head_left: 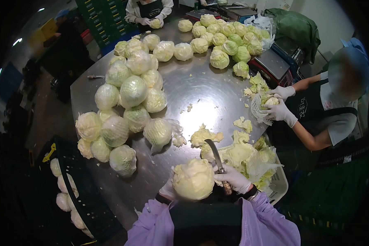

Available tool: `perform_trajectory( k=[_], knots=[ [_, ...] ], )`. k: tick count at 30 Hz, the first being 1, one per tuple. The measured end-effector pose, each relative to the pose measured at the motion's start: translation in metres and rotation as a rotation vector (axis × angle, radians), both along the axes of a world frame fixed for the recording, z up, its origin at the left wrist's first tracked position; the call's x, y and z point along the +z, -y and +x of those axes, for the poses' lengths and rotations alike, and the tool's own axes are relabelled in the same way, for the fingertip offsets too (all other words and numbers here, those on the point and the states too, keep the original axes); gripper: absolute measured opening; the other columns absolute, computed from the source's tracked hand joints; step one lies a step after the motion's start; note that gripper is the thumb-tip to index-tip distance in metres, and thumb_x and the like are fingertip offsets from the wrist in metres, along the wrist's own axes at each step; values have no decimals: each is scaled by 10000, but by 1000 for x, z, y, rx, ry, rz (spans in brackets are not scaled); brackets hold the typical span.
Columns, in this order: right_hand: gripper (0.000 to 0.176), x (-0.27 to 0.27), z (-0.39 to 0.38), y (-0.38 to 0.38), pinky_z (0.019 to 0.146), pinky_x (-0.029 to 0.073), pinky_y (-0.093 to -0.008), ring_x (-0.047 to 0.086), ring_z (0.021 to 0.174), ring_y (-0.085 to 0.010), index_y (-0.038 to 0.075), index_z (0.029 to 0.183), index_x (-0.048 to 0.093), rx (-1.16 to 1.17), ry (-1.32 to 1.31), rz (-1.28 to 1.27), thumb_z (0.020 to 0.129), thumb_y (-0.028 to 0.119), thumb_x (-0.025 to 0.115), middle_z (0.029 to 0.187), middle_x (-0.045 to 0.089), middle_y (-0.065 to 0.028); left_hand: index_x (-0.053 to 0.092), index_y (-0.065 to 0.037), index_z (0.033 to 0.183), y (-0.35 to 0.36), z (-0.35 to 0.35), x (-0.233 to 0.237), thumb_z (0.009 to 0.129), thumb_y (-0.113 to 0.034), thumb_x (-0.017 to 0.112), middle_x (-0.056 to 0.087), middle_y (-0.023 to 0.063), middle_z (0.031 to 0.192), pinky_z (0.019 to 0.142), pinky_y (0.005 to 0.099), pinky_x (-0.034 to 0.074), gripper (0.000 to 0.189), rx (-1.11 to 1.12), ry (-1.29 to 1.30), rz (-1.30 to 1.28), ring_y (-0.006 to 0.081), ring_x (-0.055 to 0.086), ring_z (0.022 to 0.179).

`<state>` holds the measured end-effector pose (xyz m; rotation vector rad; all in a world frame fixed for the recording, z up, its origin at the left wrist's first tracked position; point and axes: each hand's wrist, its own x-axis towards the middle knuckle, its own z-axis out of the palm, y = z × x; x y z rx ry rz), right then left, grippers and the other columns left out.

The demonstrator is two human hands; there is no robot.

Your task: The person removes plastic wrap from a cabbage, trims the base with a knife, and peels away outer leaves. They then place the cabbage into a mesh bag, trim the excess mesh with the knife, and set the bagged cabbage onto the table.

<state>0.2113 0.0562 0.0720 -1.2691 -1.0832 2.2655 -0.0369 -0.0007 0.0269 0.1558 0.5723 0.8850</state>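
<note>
A pale, peeled cabbage (193, 179) is held close to my body at the table's near edge. My left hand (168, 189), in a white glove, is wrapped round its left side, its fingers partly hidden by the cabbage. My right hand (235, 179), also gloved, grips a curved knife (214, 151) by its wooden handle, with the hooked blade pointing up and away. Its fingertips lie against or very near the cabbage's right side. Loose cabbage leaves (238, 153) are heaped just beyond my right hand.
Cabbages in netting and film (134, 91) cover the left of the round metal table (209, 90); bare ones (219, 59) are piled at the back. A white basket (279, 180) stands right. Gloved co-workers handle cabbages right and far. A crate (84, 192) of wrapped heads stands lower left.
</note>
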Motion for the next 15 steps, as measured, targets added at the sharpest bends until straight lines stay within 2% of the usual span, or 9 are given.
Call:
perform_trajectory(
  k=[3,7,9,10,12,13,15],
  knots=[
    [188,1,-3,4,584,429,-197,535,667,-54,52,997,570,-35,-132,-97,880,172,655,804,567,6,321,-102,1439,2,-9,-12,756,-778,455,377,109,1454,1114,460,297,970,-24,62,29,270,383,1322],
    [212,-2,8,5,592,469,-225,547,641,-88,49,969,547,-39,-177,-86,838,141,686,805,558,-13,333,-95,1432,6,-17,-23,763,-754,483,387,109,1447,1111,460,303,951,-35,193,-16,269,391,1317],
    [215,7,19,-4,610,479,-233,558,649,-108,45,945,555,-246,-368,36,812,131,700,782,562,-22,347,-86,1422,1,-20,-12,796,-716,490,416,113,1426,1100,455,325,899,-32,166,-4,272,412,1302],
    [200,21,28,-8,624,490,-254,570,669,-122,49,899,562,-347,-296,79,790,128,710,790,581,-58,347,-86,1422,-3,-22,-9,796,-716,490,416,113,1426,1100,455,325,899,-33,166,-1,272,412,1302],
    [181,33,55,-19,683,466,-279,579,698,-139,28,943,616,-284,141,87,802,109,696,810,604,-56,354,-85,1415,-10,-26,-5,845,-667,480,443,122,1402,1079,453,357,825,10,-1,-2,278,446,1274],
    [181,29,52,-19,683,466,-279,579,698,-139,28,943,616,-285,143,91,802,109,696,810,604,-56,363,-67,1404,-11,-29,-9,899,-612,449,464,128,1379,1064,441,380,747,65,-5,-2,275,475,1249],
    [251,18,33,-18,726,471,-290,603,788,-185,2,999,625,-67,731,925,797,126,707,893,626,-97,364,-56,1400,-16,-30,-16,916,-591,437,465,131,1375,1056,431,391,725,71,-55,5,269,481,1242]
  ],
)
